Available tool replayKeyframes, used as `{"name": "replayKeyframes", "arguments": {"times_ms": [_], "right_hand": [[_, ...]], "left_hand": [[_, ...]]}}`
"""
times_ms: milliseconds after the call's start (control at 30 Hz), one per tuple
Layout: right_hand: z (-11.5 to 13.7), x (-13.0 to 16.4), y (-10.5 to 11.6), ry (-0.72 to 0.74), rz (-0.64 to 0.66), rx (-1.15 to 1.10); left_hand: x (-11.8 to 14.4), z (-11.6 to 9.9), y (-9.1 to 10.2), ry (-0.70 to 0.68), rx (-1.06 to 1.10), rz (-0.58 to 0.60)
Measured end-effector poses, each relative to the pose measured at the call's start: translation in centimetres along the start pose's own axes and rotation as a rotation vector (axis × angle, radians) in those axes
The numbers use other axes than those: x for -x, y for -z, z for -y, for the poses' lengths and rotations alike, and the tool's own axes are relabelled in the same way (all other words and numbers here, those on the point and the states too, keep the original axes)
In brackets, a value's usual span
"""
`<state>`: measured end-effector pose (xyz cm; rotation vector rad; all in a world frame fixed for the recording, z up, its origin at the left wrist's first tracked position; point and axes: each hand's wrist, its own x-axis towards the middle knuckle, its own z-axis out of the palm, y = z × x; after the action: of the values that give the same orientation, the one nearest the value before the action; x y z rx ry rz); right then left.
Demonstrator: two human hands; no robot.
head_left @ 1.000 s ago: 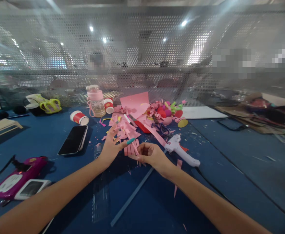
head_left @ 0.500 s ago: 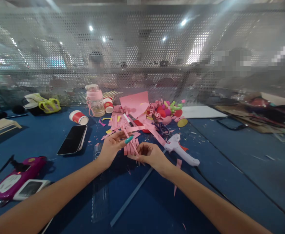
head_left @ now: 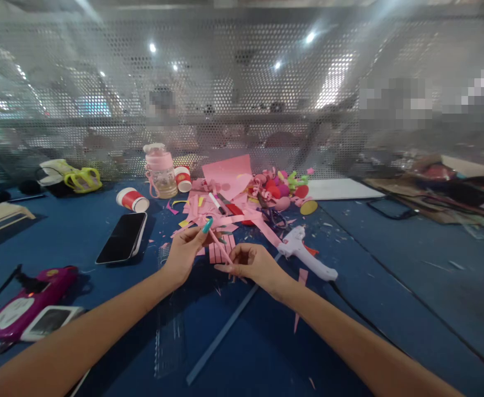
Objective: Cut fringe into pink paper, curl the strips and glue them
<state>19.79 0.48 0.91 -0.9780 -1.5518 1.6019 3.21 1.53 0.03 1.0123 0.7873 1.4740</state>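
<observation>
A narrow pink paper strip (head_left: 220, 246) slants between my two hands. My left hand (head_left: 187, 248) pinches its upper end, the teal thumbnail pointing up. At its lower end the fingertips of my right hand (head_left: 255, 266) are closed on it. Just behind the strip lies a pink paper piece with dark lines (head_left: 216, 254), perhaps slits. Beyond my hands spreads a heap of pink paper scraps (head_left: 194, 208) with a marker (head_left: 216, 203) on top. A white glue gun (head_left: 308, 255) rests to the right of my right hand.
Left of my hands are a phone (head_left: 123, 237), a tipped paper cup (head_left: 132, 199), a pink-lidded bottle (head_left: 160, 172) and a purple device (head_left: 29, 303). A clear ruler (head_left: 170, 342) lies under my left forearm. A perforated metal screen (head_left: 242, 82) stands behind the table.
My left thumb has lifted and shifted left along the strip's upper end. My right hand keeps its hold in nearly the same place.
</observation>
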Motion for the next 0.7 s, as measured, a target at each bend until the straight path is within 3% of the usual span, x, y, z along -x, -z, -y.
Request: {"name": "replayKeyframes", "arguments": {"times_ms": [300,700], "right_hand": [[0.05,-0.01,0.05,-0.015,0.054,-0.049],[-0.03,-0.02,-0.09,-0.02,0.017,-0.029]], "left_hand": [[-0.03,0.16,0.09,-0.059,-0.048,0.0],[0.22,-0.22,-0.09,-0.049,-0.183,0.042]]}}
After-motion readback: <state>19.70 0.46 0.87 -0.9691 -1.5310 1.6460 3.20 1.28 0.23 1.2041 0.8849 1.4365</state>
